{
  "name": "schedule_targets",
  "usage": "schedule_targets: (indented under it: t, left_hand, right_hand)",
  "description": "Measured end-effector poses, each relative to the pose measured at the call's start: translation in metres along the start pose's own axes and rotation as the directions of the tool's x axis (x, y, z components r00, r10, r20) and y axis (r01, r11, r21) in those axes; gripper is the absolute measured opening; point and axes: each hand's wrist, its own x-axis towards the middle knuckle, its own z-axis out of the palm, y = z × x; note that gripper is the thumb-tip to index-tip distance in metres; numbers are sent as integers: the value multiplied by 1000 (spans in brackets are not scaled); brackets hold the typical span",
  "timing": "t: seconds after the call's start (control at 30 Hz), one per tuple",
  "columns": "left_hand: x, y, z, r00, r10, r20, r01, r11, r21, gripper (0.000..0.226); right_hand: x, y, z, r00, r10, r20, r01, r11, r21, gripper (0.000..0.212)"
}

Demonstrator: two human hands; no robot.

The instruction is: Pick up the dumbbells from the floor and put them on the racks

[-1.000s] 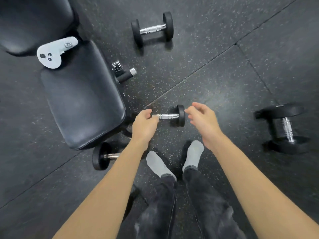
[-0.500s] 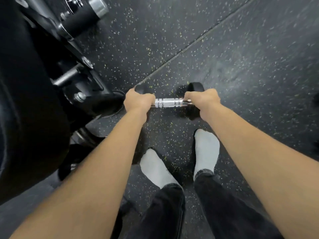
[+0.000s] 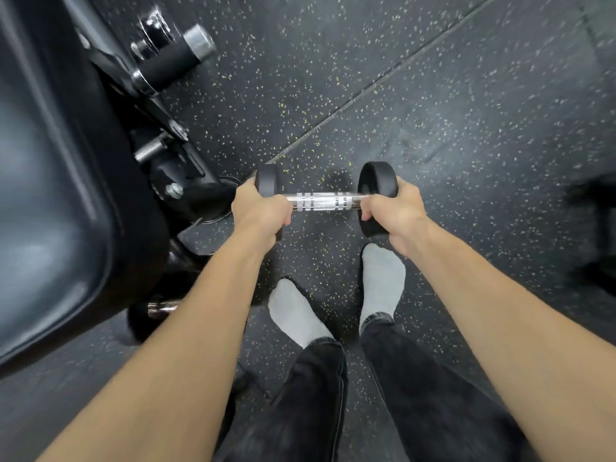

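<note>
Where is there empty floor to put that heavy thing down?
Bare floor lies ahead and to the right, past the dumbbell. It's crowded left, by the bench, its frame and a second dumbbell, and near the feet.

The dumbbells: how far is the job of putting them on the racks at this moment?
Done: nothing visible; no rack is in view. In hand: the left hand and right hand grip one dumbbell at its ends. Left: carrying it to a rack, then the second dumbbell lying beside the bench.
</note>
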Motion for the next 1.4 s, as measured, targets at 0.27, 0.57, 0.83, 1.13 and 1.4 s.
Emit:
schedule_targets:
  t: [0.27,0.57,0.83,1.13,1.4]
  left_hand:
    - [-116,84,-42,980,197,18,-194,976,-100,47]
    - [-267,193,-106,907,419,-36,-416,879,-233,79]
    - [-418,241,-230,771,590,-241,-637,729,-252,41]
    - [-571,252,-379,619,589,-520,-776,559,-291,41]
    - [-727,161,-471,420,301,-856,-853,452,-260,41]
  right_hand:
    - [-108,-86,-70,976,-205,-74,208,978,29,33]
    - [-263,-193,-155,860,-476,-184,497,862,97,34]
    - [-441,-267,-173,734,-669,-117,678,711,188,47]
    - [-628,-341,-156,479,-877,38,846,473,247,47]
    - [-794,-343,-114,152,-927,344,884,284,372,78]
